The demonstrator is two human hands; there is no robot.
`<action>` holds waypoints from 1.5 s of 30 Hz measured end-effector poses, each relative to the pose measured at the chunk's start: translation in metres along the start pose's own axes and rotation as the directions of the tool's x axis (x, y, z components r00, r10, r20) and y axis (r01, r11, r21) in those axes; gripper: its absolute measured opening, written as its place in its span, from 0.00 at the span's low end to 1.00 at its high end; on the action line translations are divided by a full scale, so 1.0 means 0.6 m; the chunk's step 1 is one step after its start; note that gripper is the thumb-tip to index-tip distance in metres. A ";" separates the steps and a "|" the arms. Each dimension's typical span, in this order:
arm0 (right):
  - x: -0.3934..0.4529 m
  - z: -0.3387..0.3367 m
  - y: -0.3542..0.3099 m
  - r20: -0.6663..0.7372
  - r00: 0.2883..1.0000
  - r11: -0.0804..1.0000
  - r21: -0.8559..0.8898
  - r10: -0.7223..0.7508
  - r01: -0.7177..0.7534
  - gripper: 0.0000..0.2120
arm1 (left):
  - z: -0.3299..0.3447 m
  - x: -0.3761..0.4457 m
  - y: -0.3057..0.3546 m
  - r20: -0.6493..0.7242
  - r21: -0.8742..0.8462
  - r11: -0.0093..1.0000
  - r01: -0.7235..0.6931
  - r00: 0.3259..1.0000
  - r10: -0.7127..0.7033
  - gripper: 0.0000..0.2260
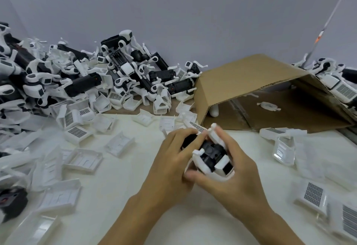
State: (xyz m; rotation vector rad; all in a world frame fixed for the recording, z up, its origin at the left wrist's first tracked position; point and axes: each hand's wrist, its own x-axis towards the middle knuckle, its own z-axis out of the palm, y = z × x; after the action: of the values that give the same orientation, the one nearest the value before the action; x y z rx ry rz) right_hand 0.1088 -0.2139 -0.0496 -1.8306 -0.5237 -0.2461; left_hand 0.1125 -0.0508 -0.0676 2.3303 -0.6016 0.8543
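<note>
A black and white plastic toy assembly (pixel 211 157) is held over the white table, just below the middle of the view. My left hand (pixel 172 165) grips it from the left, fingers curled over its black body. My right hand (pixel 228 171) grips it from the right, thumb under the white shell and fingers wrapped round its far side. A white clip-like part sticks up between my fingertips at the top.
A big heap of black and white toy assemblies (pixel 123 71) fills the back left. Loose white covers (pixel 83 159) lie scattered on the left and right. A tipped-over cardboard box (pixel 251 82) lies at the back right, with more assemblies (pixel 336 82) behind it.
</note>
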 end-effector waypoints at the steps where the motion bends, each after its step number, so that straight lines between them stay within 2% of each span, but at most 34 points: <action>1: -0.001 0.000 0.000 -0.031 0.999 0.999 -0.025 -0.022 0.021 0.40 | 0.001 0.000 0.002 -0.002 -0.001 1.000 -0.006 1.000 0.006 0.31; 3: -0.001 -0.001 -0.002 -0.103 0.993 0.998 -0.033 -0.055 0.052 0.32 | 0.002 0.001 0.009 -0.011 -0.024 1.000 -0.016 1.000 0.016 0.29; 6: 0.002 -0.004 -0.009 -0.180 0.983 0.999 -0.020 -0.039 0.036 0.26 | 0.008 0.002 0.015 -0.032 -0.011 1.000 -0.026 0.999 0.025 0.25; 9: 0.000 0.003 -0.012 -0.131 0.991 0.999 0.043 0.032 -0.026 0.27 | 0.014 0.002 0.008 -0.059 0.085 0.996 -0.009 0.998 0.015 0.25; 11: 0.000 0.004 -0.013 -0.153 0.985 0.994 0.085 0.080 -0.067 0.28 | 0.017 0.002 0.011 -0.082 0.125 0.992 -0.015 0.996 0.025 0.28; 14: 0.010 -0.005 -0.018 -0.144 0.979 0.982 0.142 0.147 -0.127 0.21 | 0.020 0.008 0.013 -0.230 0.179 0.982 -0.065 0.967 0.106 0.31; 16: 0.014 -0.010 -0.021 -0.100 0.977 0.949 0.274 0.188 -0.155 0.16 | 0.017 0.012 0.013 -0.366 0.103 0.988 -0.111 0.920 0.141 0.24; 17: 0.015 -0.012 -0.022 -0.097 0.977 0.930 0.339 0.187 -0.145 0.18 | 0.013 0.012 0.014 -0.412 0.002 0.993 -0.116 0.905 0.106 0.22; 19: 0.020 -0.017 -0.017 -0.182 0.967 0.915 0.392 0.179 -0.096 0.31 | 0.005 0.009 0.018 -0.454 -0.245 0.969 -0.014 0.885 -0.102 0.22; 20: 0.021 -0.021 -0.014 -0.241 0.954 0.915 0.396 0.179 -0.071 0.34 | 0.000 0.010 0.022 -0.432 -0.378 0.921 0.093 0.862 -0.264 0.20; 21: 0.023 -0.024 -0.011 -0.289 0.941 0.924 0.378 0.175 -0.056 0.35 | -0.005 0.013 0.025 -0.352 -0.538 0.818 0.203 0.828 -0.437 0.17; 22: 0.022 -0.025 -0.009 -0.317 0.936 0.943 0.330 0.154 -0.043 0.34 | -0.010 0.018 0.029 -0.201 -0.714 0.637 0.291 0.786 -0.584 0.14; 23: 0.021 -0.025 -0.008 -0.320 0.941 0.966 0.257 0.107 -0.023 0.32 | -0.015 0.023 0.030 0.000 -0.863 0.374 0.339 0.741 -0.672 0.12; 24: 0.017 -0.024 -0.006 -0.291 0.956 0.985 0.172 0.044 0.007 0.30 | -0.018 0.026 0.032 0.214 -0.935 0.063 0.348 0.699 -0.683 0.11; 25: 0.012 -0.020 -0.005 -0.230 0.973 0.995 0.091 -0.019 0.041 0.28 | -0.022 0.027 0.034 0.384 -0.919 -0.204 0.337 0.659 -0.647 0.14; 26: 0.007 -0.015 -0.004 -0.141 0.988 0.997 0.022 -0.068 0.072 0.26 | -0.026 0.026 0.035 0.491 -0.870 -0.369 0.326 0.632 -0.599 0.17; 27: 0.003 -0.009 -0.003 -0.043 0.993 0.994 -0.036 -0.108 0.107 0.25 | -0.027 0.024 0.036 0.542 -0.835 -0.444 0.324 0.619 -0.568 0.19; 29: -0.003 0.002 0.002 0.079 0.980 0.977 -0.100 -0.182 0.190 0.25 | -0.025 0.020 0.038 0.589 -0.796 -0.511 0.323 0.604 -0.536 0.24; 32: -0.005 0.009 0.005 0.058 0.960 0.954 -0.110 -0.274 0.279 0.20 | -0.021 0.019 0.040 0.622 -0.757 -0.563 0.331 0.627 -0.469 0.24; 38: -0.004 0.013 0.004 -0.010 0.948 0.941 -0.121 -0.319 0.315 0.13 | -0.012 0.018 0.041 0.623 -0.759 -0.560 0.332 0.622 -0.475 0.22; 41: -0.007 0.018 -0.001 -0.019 0.954 0.953 -0.061 -0.299 0.297 0.13 | -0.015 0.019 0.042 0.616 -0.756 -0.580 0.303 0.628 -0.475 0.23; 45: -0.009 0.017 -0.002 0.027 0.966 0.966 -0.022 -0.256 0.256 0.12 | -0.014 0.017 0.045 0.617 -0.758 -0.579 0.299 0.615 -0.491 0.23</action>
State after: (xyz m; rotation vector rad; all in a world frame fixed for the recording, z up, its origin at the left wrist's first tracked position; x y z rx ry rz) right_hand 0.1029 -0.2054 -0.0542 -1.7903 -0.7785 -0.4073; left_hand 0.1005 -0.0671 -0.0454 0.5072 0.0946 -0.2044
